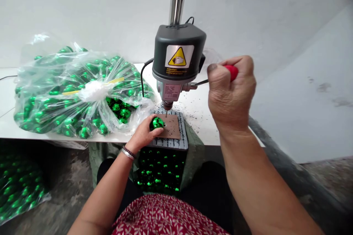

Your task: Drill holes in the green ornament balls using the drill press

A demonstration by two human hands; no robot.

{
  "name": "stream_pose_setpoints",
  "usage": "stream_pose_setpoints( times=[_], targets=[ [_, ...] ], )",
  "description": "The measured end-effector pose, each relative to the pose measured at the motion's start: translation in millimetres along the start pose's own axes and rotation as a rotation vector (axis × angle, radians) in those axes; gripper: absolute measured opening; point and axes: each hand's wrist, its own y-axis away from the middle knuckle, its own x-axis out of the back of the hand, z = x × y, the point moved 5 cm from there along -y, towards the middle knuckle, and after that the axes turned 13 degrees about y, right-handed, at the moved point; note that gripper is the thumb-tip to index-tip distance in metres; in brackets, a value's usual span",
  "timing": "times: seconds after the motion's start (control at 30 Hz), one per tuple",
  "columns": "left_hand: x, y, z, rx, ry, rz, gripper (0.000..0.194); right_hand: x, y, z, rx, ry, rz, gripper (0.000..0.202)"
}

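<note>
My left hand [145,131] grips a shiny green bauble [158,122] between thumb and fingers, its small cap facing right. The bauble is over a brown board [172,126] on the grey base plate [184,132] of a small drill press [179,53]. Just right of the bauble's cap, the thin drill bit [166,113] points down. Raised on the right, my right hand [233,91] is wrapped round the red knob [234,72] of the press's feed lever.
A tied clear bag [93,91] full of green baubles lies on the white table [204,132] at the left. Another bag of baubles [19,187] rests on the floor. Below the base plate several baubles [160,169] fill a container. Dark shavings litter the table around the press.
</note>
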Motion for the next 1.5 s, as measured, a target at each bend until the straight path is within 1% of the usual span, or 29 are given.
stream_pose_setpoints(
  times=[0.1, 0.17, 0.3, 0.4, 0.53, 0.67, 0.83, 0.93, 1.07, 1.17, 1.27, 1.4, 1.5],
  targets=[
    [3.4, -3.8, -6.3, 0.045, 0.026, 0.072, 0.057, -0.7, 0.1, 1.2, -0.007, -0.011, -0.009, 0.025],
    [6.7, -5.9, -12.4, 0.086, 0.095, 0.111, 0.063, -1.3, 0.2, 1.3, 0.002, -0.027, -0.012, 0.025],
    [8.4, -9.1, -15.2, 0.049, 0.250, 0.062, 0.054, -1.9, 0.6, 2.5, 0.023, -0.050, 0.012, 0.023],
    [7.5, -10.0, -12.8, 0.036, 0.206, 0.044, 0.052, -2.6, 0.7, 4.3, 0.042, -0.057, 0.027, 0.022],
    [2.0, -12.3, -7.2, 0.032, 0.104, 0.037, 0.053, -2.6, 0.4, 4.4, 0.065, -0.057, 0.016, 0.023],
    [-3.7, -15.5, -2.0, 0.043, -0.009, 0.016, 0.051, -0.9, -0.6, 1.5, 0.019, -0.067, -0.006, 0.022],
    [-6.8, -19.2, 2.8, 0.059, -0.073, 0.012, 0.048, 1.2, -1.7, -3.4, -0.028, -0.067, -0.018, 0.019],
    [-9.6, -22.5, 6.2, 0.016, -0.140, -0.015, 0.048, 1.4, -2.2, -4.2, -0.051, -0.058, -0.040, 0.018],
    [-13.8, -28.7, 8.7, -0.070, -0.209, -0.057, 0.055, 1.3, -2.4, -4.3, -0.062, -0.052, -0.046, 0.017],
    [-17.8, -32.8, 4.8, -0.101, -0.179, -0.091, 0.055, 1.9, -1.9, -4.4, -0.044, -0.063, -0.020, 0.017],
    [-21.5, -34.8, -3.8, -0.086, -0.106, -0.099, 0.054, 2.3, -1.3, -3.9, -0.042, -0.064, -0.005, 0.019],
    [-23.3, -33.5, -13.9, -0.057, -0.061, -0.054, 0.061, 2.5, -0.5, -4.0, -0.041, -0.072, -0.017, 0.019],
    [-23.9, -31.1, -16.6, -0.068, -0.043, -0.030, 0.060, 3.5, 1.4, -3.5, -0.034, -0.075, -0.011, 0.019]
  ],
)
